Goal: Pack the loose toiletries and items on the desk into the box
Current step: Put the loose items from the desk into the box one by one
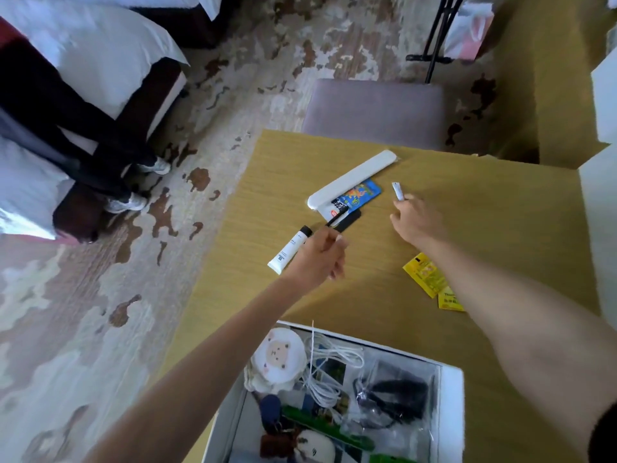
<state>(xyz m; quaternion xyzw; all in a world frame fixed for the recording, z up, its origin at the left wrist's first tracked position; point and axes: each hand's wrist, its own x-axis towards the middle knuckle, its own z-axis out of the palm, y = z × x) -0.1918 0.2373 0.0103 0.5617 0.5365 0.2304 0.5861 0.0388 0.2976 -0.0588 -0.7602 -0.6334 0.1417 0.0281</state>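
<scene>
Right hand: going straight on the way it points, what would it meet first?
Probably the small white tube on the yellow wooden desk, just ahead of the right hand; whether its fingertips already touch it is unclear.

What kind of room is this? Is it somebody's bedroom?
It is probably a hotel room, though it could be a bedroom. There are beds with white bedding close together, a patterned carpet on the floor, and a wooden desk with a padded chair.

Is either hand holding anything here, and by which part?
The left hand pinches a thin black stick by its near end. The right hand appears to pinch a small white item by its near end.
</scene>
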